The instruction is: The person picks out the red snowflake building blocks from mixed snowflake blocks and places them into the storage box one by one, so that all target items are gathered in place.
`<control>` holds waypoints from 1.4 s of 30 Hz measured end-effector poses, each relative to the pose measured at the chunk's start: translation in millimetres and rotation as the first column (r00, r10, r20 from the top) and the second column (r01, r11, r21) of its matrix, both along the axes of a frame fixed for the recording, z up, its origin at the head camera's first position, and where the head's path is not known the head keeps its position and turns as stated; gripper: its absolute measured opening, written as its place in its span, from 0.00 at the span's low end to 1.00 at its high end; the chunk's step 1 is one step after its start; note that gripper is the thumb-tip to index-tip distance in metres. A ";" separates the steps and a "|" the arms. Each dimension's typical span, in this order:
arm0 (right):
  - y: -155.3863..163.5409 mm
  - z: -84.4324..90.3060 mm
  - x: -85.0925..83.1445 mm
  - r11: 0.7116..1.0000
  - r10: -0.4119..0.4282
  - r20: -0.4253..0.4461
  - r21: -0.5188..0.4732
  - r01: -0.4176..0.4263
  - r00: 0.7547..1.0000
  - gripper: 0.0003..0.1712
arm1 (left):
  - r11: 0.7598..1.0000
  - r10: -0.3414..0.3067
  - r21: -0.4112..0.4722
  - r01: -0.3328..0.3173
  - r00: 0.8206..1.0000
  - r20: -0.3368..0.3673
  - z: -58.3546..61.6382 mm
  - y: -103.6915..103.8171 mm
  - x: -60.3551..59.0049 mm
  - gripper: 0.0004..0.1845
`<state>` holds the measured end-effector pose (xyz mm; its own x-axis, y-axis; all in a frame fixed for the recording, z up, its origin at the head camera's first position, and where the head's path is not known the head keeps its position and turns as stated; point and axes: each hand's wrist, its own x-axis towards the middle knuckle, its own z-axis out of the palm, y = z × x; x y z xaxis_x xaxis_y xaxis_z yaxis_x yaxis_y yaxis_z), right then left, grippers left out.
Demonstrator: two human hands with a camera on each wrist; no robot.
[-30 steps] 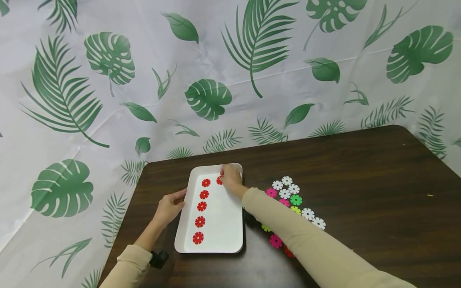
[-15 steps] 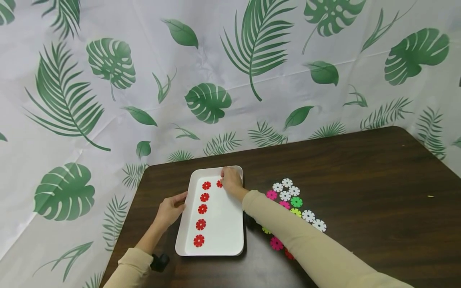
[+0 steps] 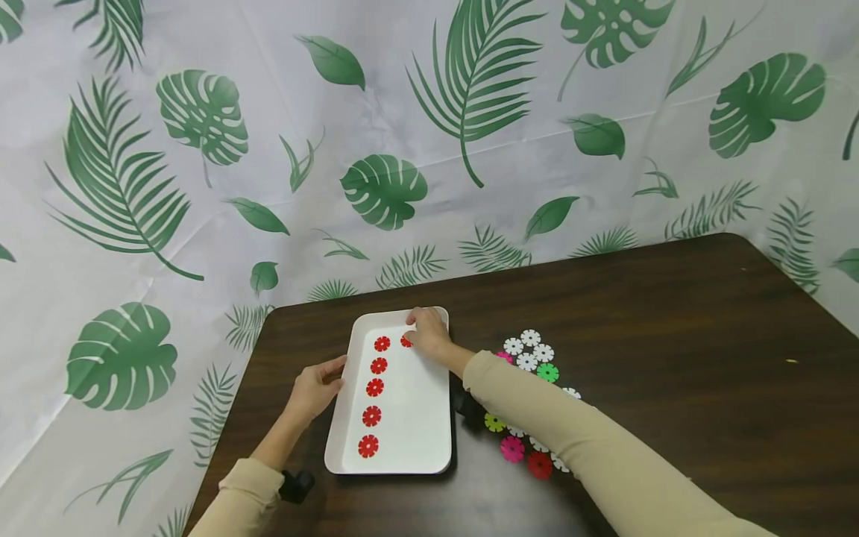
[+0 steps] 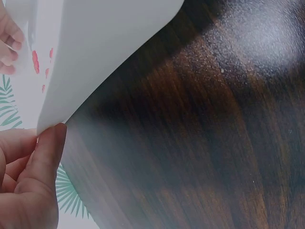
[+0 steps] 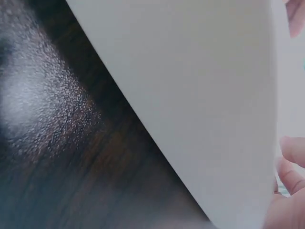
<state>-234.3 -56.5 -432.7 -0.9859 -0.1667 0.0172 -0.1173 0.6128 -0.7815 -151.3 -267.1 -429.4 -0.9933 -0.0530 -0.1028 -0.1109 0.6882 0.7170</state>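
Red disc (image 3: pixel 406 341) sits at the far end of the white tray (image 3: pixel 416 425), just right of the far end of a column of five red discs (image 3: pixel 373 391) running along the tray's left side. Biggest first: dark brown table (image 3: pixel 671 335), leaf-print backdrop (image 3: pixel 201 149) behind and left of it. Tray lies on the table's left part, long side running near to far. Right hand (image 3: pixel 426 333) is over the tray's far end, fingertips curled down on the red disc, pinching or pressing it; exact hold cannot be told. Left hand (image 3: pixel 315 388) rests at the tray's left rim, thumb against the edge, fingers loosely curled on it. Loose pile of discs (image 3: pixel 530 358) (white, pink, green, yellow, red) on the table right of the tray, partly hidden under the right sleeve (image 3: pixel 570 440).
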 end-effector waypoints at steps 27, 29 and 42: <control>98.7 15.2 16.2 0.915 0.076 0.158 -0.404 -0.006 0.984 0.13 | 1.000 -0.005 -0.019 0.005 1.000 0.002 2.0 -0.2 0.5 0.23; 104.0 13.6 18.4 0.919 0.075 0.154 -0.395 -0.008 0.985 0.13 | 1.000 -0.006 -0.024 0.006 1.000 -0.001 2.4 0.1 0.9 0.23; 130.8 4.0 31.2 0.918 0.088 0.172 -0.396 -0.013 0.981 0.15 | 1.000 -0.006 -0.030 0.006 1.000 -0.005 1.9 1.5 0.3 0.23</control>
